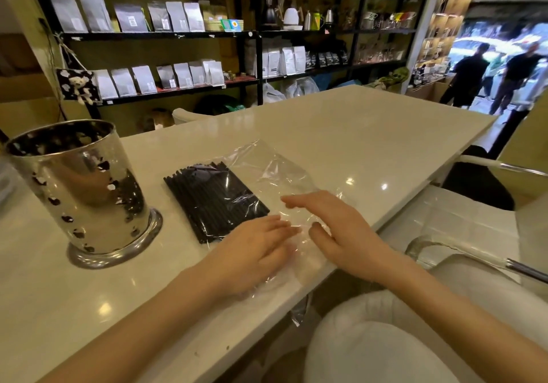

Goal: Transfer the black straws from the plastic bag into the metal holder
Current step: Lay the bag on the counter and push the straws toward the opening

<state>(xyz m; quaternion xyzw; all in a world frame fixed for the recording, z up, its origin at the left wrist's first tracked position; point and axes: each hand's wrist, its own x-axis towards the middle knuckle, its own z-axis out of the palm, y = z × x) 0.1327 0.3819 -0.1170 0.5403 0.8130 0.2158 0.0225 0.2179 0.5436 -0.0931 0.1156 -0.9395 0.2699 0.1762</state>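
A bundle of black straws (pixel 215 200) lies flat on the white counter inside a clear plastic bag (pixel 275 172). The shiny perforated metal holder (pixel 86 186) stands upright to the left of the bag, its inside not visible. My left hand (pixel 252 255) rests on the near end of the bag, just right of the straws' near tips, fingers spread flat. My right hand (pixel 335 228) lies on the loose empty part of the bag, fingers apart. Neither hand holds a straw.
The white counter (pixel 355 133) stretches away to the right, its near edge running diagonally below my hands. White chairs with metal arms (pixel 462 252) stand to the right. Black shelves of bags and kettles (pixel 178 35) line the back wall. People stand at the far right doorway.
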